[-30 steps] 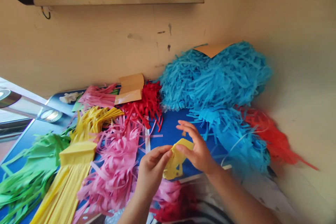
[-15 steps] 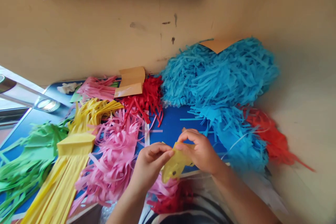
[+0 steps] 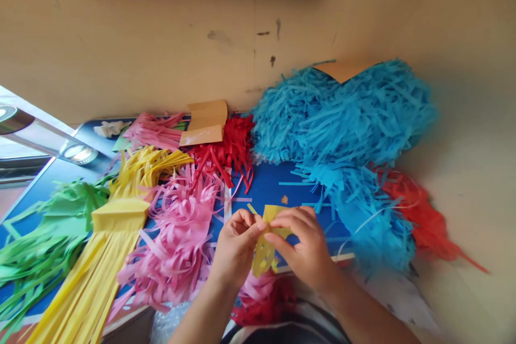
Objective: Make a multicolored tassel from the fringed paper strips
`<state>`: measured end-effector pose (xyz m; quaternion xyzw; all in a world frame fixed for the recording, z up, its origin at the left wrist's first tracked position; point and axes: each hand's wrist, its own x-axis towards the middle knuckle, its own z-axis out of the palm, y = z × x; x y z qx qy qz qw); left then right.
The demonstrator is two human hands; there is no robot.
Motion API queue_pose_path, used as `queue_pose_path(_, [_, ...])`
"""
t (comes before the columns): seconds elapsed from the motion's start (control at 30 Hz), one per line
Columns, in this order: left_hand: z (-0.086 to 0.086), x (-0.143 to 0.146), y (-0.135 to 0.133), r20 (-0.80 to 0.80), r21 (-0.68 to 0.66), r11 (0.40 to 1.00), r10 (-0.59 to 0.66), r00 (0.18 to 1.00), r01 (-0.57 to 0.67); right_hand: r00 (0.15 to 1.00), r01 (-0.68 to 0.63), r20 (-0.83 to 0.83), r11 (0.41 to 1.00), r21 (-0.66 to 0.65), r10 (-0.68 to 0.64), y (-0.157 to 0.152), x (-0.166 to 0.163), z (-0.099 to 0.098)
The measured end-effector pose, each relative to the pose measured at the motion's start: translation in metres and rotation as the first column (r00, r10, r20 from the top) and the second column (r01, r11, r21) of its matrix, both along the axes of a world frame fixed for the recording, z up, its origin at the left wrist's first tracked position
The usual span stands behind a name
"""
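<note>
Yellow piece (image 3: pixel 264 257): thin, creased, probably tissue paper; held up in front of the person's body, over the near edge of the blue desk (image 3: pixel 268 180). Pinched near its top, so the lower part hangs loose. Presumably raised to keep it free of the loose strips and to let both hands work at one spot.

Left hand (image 3: pixel 234 251): thumb and forefinger closed on the paper at its upper left; other fingers curled in. Likely the steadying side.

Right hand (image 3: pixel 308 247): partly open, fingertips on the paper, thumb a little below them. Whether it pinches or only presses, cannot tell.

Left of the hands: pink fringe (image 3: pixel 173 244), then yellow fringe (image 3: pixel 88 274), then green fringe (image 3: pixel 66 217). Colours mostly lie in separate heaps, perhaps to limit tangling. Right: blue fringe (image 3: pixel 346 118) in a large mound, red fringe (image 3: pixel 419 207) beyond its lower part.
</note>
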<state>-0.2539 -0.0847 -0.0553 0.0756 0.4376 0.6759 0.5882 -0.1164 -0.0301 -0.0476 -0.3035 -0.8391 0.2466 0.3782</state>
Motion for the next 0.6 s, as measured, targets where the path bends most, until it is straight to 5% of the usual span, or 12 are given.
queue_pose_path(0.23, [-0.0017, 0.0008, -0.0032, 0.056, -0.025, 0.996, -0.078, 0.995, 0.080, 0.995, -0.069, -0.086, 0.975, -0.210, 0.052, 0.0030, 0.0010, -0.0095])
queue_pose_path(0.6, [-0.0025, -0.0003, -0.0019, -0.002, -0.079, 0.993, -0.088, 0.996, 0.087, 0.994, -0.101, -0.075, 0.927, -0.362, 0.079, 0.0050, 0.0000, -0.0099])
